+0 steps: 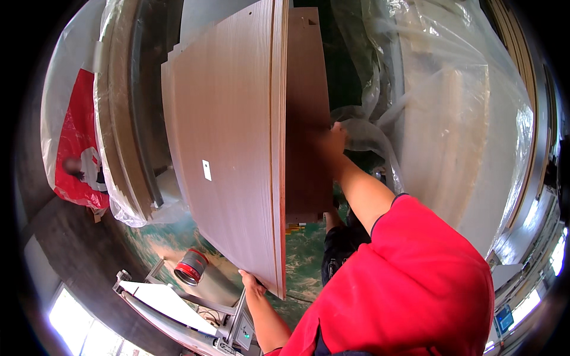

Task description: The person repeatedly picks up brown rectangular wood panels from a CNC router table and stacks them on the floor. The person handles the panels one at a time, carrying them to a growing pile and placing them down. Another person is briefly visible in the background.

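Note:
A large wood-grain panel (225, 118) stands on edge, tilted, in the middle of the view. My left hand (255, 283) grips its near lower corner, with fingertips on the left face. To the right of its edge is a darker brown panel (309, 71), partly hidden by the upright one. My right arm reaches forward, and my right hand (333, 139) is at the darker panel's right edge, beside loose clear plastic film (368, 133). Shadow and blur obscure its fingers. A small white label (206, 170) is on the upright panel's left face.
Plastic-wrapped stacks of boards (451, 130) stand on the right, with another wrapped stack (122, 118) on the left. At the lower left are a metal-framed machine (178, 308) and a red-rimmed cylinder (191, 267). The floor (303, 255) is green and dusty.

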`<state>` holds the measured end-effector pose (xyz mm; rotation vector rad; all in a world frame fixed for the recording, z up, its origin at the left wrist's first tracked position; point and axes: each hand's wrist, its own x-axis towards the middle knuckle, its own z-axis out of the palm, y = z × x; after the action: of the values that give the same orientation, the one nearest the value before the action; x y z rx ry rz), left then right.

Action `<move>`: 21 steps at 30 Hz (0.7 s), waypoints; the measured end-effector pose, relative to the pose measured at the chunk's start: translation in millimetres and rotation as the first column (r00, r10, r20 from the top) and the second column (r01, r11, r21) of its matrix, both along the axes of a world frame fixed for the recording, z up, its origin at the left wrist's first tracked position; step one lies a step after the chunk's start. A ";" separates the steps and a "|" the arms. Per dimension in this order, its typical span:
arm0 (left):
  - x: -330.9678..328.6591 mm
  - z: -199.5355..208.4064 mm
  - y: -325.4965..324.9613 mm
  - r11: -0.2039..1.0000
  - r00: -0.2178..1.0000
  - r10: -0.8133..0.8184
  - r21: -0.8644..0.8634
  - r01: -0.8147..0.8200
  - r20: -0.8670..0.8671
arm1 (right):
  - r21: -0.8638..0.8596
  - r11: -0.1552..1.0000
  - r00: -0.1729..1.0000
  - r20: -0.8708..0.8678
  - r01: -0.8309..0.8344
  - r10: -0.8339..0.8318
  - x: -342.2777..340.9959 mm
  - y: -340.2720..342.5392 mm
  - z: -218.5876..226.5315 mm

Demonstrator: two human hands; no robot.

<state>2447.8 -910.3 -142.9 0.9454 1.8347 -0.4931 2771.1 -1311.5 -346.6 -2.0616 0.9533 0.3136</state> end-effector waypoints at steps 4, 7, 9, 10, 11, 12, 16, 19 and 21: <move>-10.8 -9.1 8.0 1.000 0.999 -0.005 -0.024 0.006 0.039 | 0.169 0.985 0.998 0.057 -0.021 0.012 -8.4 -5.9 -29.9; -23.6 -15.4 8.9 1.000 1.000 0.005 0.001 -0.005 0.015 | 0.439 0.897 0.996 0.086 -0.051 0.014 -1.6 -22.5 21.2; -29.9 -19.6 6.4 0.999 0.999 0.010 0.032 -0.008 -0.051 | 0.813 0.583 0.988 0.088 0.003 -0.129 -1.4 -42.0 37.0; -30.9 -21.9 10.6 1.000 0.999 0.017 0.021 -0.016 -0.043 | 0.931 0.365 0.979 0.056 0.020 -0.194 -0.2 -50.8 41.6; -31.5 -23.8 16.1 1.000 0.999 0.025 0.009 -0.025 -0.034 | 0.912 0.407 0.988 0.019 0.046 -0.153 -0.1 -57.7 46.6; -32.8 -27.8 15.9 0.999 0.999 0.038 -0.002 -0.038 -0.016 | 0.892 0.449 0.994 -0.010 0.058 -0.108 1.0 -63.0 52.0; -29.8 -32.1 8.9 0.998 0.997 0.056 0.037 -0.058 0.056 | 0.942 0.320 0.980 -0.041 0.103 -0.193 -1.4 -64.7 83.1; -32.0 -35.0 6.8 0.996 0.994 0.068 0.056 -0.073 0.081 | 0.889 0.426 0.966 -0.061 0.167 -0.252 -5.0 -73.5 118.2; -23.9 -32.0 0.9 0.994 0.995 0.080 0.071 -0.085 0.063 | 0.886 0.447 0.954 0.021 0.121 -0.300 -10.7 -92.9 134.0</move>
<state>2423.9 -909.4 -174.9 0.9201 1.8397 -0.3445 2760.3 -1404.4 -212.6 -0.9530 0.6889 0.3752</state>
